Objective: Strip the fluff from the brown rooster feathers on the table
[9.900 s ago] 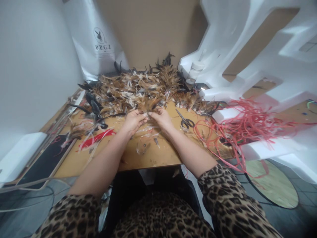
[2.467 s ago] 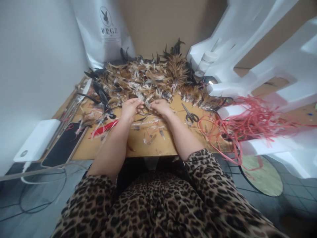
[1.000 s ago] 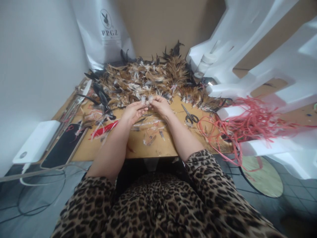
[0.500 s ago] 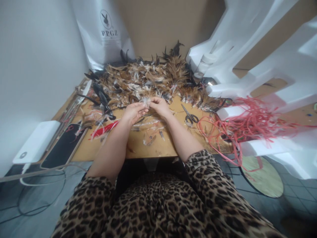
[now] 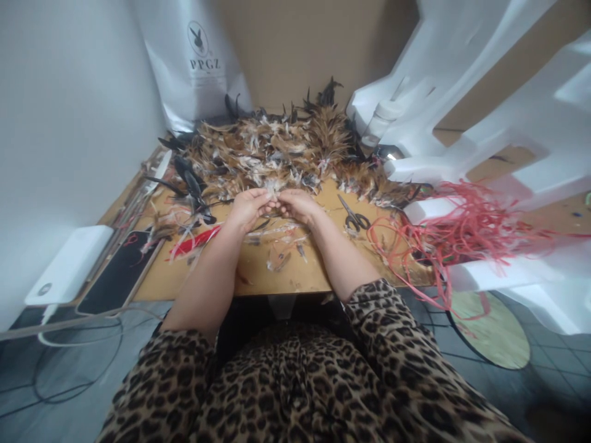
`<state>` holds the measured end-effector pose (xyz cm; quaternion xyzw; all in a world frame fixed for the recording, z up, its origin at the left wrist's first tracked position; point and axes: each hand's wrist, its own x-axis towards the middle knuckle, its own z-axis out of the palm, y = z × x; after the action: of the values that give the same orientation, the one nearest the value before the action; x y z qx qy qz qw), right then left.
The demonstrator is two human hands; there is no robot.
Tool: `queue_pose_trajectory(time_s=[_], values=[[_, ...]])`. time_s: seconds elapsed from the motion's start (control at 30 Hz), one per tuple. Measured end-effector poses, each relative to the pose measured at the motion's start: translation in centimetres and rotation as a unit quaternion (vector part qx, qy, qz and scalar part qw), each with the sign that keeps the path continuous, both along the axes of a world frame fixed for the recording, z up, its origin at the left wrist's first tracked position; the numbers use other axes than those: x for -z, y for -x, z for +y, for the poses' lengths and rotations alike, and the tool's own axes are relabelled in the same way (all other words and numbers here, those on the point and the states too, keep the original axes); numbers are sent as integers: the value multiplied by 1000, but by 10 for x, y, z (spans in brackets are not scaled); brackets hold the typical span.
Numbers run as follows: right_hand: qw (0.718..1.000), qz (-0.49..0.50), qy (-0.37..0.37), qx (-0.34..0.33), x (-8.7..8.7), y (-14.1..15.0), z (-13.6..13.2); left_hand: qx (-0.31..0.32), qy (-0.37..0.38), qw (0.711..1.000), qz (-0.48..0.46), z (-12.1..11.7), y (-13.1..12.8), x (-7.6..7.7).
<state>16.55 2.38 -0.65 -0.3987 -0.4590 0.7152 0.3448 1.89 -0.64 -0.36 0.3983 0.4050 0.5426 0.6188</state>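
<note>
My left hand (image 5: 250, 208) and my right hand (image 5: 298, 205) meet over the middle of the table, fingertips almost touching. Both are closed in a pinch on a small whitish, fluffy feather (image 5: 273, 186), partly covered by the fingers. Just beyond them spreads a large pile of brown and white feathers (image 5: 263, 144). Longer black feathers (image 5: 189, 178) lie to the left of my left hand. Scissors (image 5: 354, 215) with dark handles rest on the table, right of my right hand.
Red plastic strips (image 5: 484, 231) tangle at the right, over white foam pieces (image 5: 512, 271). A phone (image 5: 117, 271) and a white power bank (image 5: 69, 264) with a cable lie left. Behind stand a white bag (image 5: 203, 92) and a bottle (image 5: 382, 122). A round stool (image 5: 492, 332) is below right.
My right hand has turned and its fingers have curled in closer to my left fingertips. The whitish feather is now more hidden between the hands. Other things lie as before.
</note>
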Motion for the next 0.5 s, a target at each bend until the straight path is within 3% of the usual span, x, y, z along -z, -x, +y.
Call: queue_pose_trajectory(time_s=[0.27, 0.5], values=[[996, 79, 17, -40, 1, -3, 1, -11, -51, 994, 92, -3, -3, -1], [990, 135, -8, -39, 2, -5, 3, 12, -22, 999, 36, -3, -1, -2]])
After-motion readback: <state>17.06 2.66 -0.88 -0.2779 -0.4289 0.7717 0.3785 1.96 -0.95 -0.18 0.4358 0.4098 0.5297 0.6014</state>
